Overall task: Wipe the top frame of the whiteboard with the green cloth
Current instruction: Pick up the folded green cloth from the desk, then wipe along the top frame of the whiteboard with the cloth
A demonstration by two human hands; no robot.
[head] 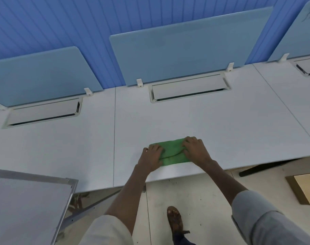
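Starting lower left, the whiteboard (23,206) waits unwiped; at centre your left hand (151,156) and right hand (195,149) press flat, grip released, on the green cloth (172,152) on the tabletop (221,124). Next, lift it to the top frame (30,175).

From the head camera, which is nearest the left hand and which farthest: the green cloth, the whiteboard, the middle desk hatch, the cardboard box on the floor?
1. Green cloth: under the left hand.
2. Hatch: ahead, at the desk's back.
3. Whiteboard: lower left.
4. Box: far right, on the floor.
Hatch and whiteboard are close to call.
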